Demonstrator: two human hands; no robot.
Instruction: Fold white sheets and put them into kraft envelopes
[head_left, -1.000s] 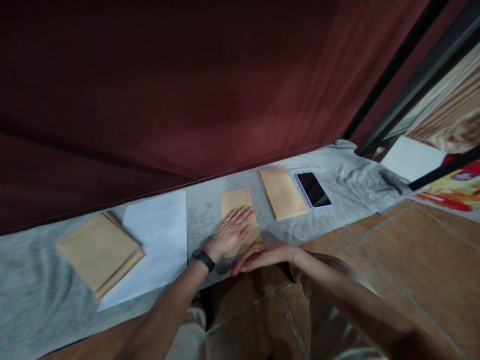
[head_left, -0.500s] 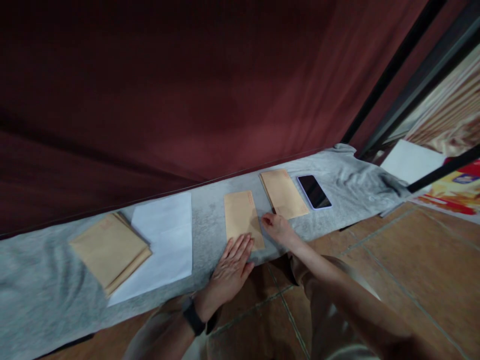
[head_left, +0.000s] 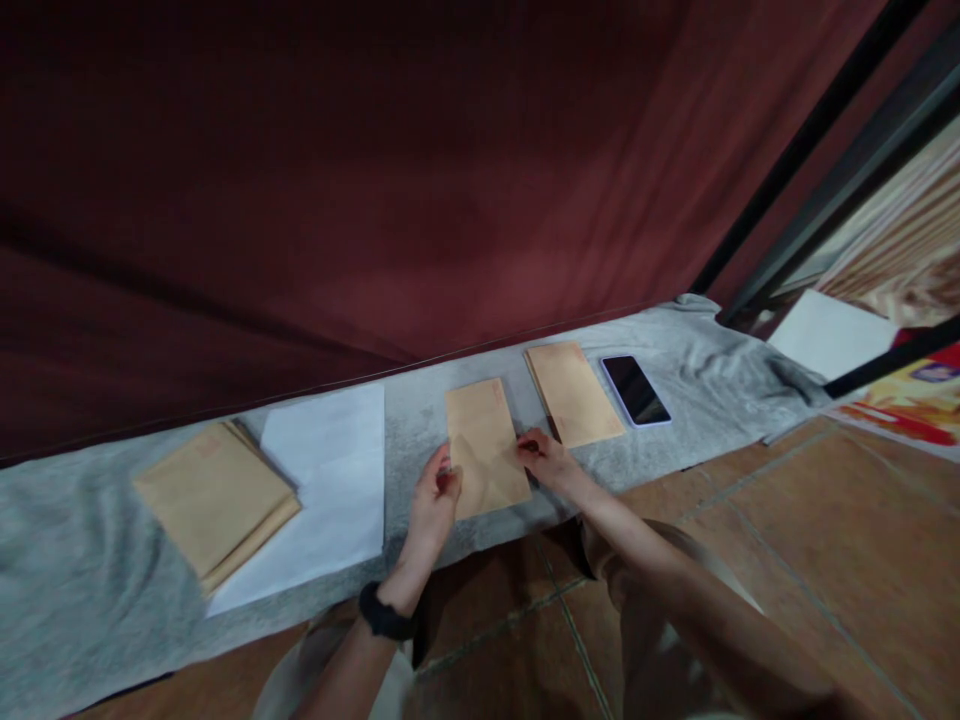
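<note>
A brown paper envelope [head_left: 484,440] lies on the grey cloth between my hands, with small reddish print near its upper right corner. My left hand [head_left: 433,503] has its curled fingers and thumb on the envelope's left edge. At the right edge, my right hand [head_left: 546,460] is closed in a pinch on the paper; its fingertips are partly hidden. Just beyond the right hand rests a stack of brown envelopes [head_left: 576,393]. Farther left, another pile of brown envelopes [head_left: 214,490] sits askew, partly over white paper [head_left: 341,480].
A phone [head_left: 636,390] with a pale purple edge lies right of the envelope stack. The grey cloth [head_left: 67,560] covers a long narrow surface. Behind it hangs a dark red curtain [head_left: 450,200]. Black bars [head_left: 810,140] stand at the right, above a tiled floor [head_left: 847,530].
My left hand has gone from lying flat on the envelope's lower part to curling at its left edge. My right hand stays at the right edge. The view has shifted slightly.
</note>
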